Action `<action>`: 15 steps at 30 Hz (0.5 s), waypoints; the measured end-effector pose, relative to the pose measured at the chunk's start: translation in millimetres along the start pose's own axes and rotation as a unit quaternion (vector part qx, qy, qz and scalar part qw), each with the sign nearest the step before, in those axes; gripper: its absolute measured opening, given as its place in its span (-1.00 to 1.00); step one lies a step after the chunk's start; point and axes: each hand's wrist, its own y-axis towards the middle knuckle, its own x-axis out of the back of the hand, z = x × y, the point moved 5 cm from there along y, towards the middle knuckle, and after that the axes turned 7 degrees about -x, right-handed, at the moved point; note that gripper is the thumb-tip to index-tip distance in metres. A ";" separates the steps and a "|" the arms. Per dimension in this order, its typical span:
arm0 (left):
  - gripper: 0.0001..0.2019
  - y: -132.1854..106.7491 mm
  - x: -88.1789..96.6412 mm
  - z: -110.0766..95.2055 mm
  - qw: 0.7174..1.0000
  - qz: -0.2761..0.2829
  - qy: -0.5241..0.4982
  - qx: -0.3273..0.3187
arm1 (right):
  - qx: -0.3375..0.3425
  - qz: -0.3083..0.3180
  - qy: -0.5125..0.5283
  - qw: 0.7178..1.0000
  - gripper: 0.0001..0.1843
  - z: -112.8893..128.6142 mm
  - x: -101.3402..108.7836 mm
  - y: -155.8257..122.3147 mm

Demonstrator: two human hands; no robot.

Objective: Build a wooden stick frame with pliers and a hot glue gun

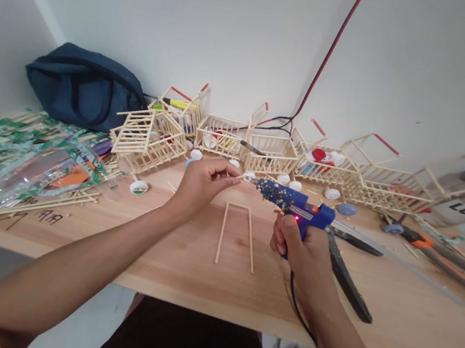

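My right hand (303,246) is wrapped round the handle of a blue hot glue gun (285,197), whose barrel is speckled with bits and whose small red light glows. The gun's nozzle points left, close to the fingertips of my left hand (208,182). Thumb and fingers of that hand are pinched together; a small pale piece seems to show at the tips, too small to name. Below the nozzle, a three-sided frame of thin wooden sticks (222,232) lies on the wooden table (179,272), its open side towards me.
Several stick-built carts (272,154) with red handles line the wall. At left are a blue bag (86,85) and plastic wrappers with sticks (35,169). Black-handled scissors (347,272) and orange-handled pliers (446,260) lie at right. White bottle caps (139,187) are scattered about.
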 end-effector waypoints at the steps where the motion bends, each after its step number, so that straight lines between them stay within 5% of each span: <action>1: -0.89 -0.1 -0.1 0.1 1.000 0.001 0.003 -0.002 | 0.001 -0.002 -0.005 1.000 -0.53 -0.3 0.3 -0.1; 15: -0.89 -0.3 0.0 0.3 1.000 0.003 0.008 -0.005 | 0.000 -0.013 -0.021 1.000 -0.51 0.8 0.8 -1.3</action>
